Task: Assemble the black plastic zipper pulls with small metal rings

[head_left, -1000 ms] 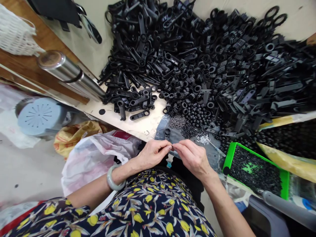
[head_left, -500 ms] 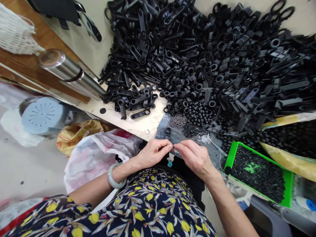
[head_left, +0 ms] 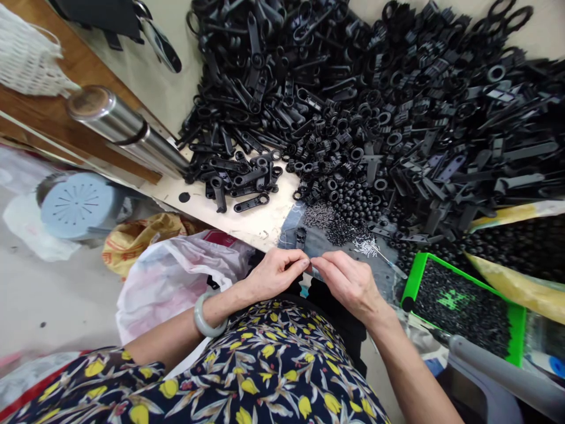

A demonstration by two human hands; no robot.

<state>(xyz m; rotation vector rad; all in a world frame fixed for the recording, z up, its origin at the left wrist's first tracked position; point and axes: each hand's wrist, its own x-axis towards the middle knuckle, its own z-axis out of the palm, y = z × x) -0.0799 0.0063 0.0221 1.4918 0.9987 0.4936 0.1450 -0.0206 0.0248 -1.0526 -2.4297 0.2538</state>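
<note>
My left hand [head_left: 276, 272] and my right hand [head_left: 348, 281] meet fingertip to fingertip at the table's near edge, both pinched on something tiny that I cannot make out. A pale green bangle [head_left: 206, 315] circles my left wrist. Just beyond the fingers lies a grey cloth [head_left: 293, 227] with a small black part [head_left: 301, 237], a heap of small metal pins [head_left: 365, 246] and little dark pieces [head_left: 318, 215]. A huge pile of black plastic parts [head_left: 375, 106] covers the table behind.
A green tray [head_left: 463, 306] of small black bits sits at the right, beside yellow bags [head_left: 521, 288]. A steel cylinder [head_left: 123, 132] lies at the left table edge. White and yellow bags [head_left: 172, 277] and a grey round stool [head_left: 73, 206] are on the floor.
Both hands stay pinched together at the same spot; only the fingers shift slightly. The view has drifted a little.
</note>
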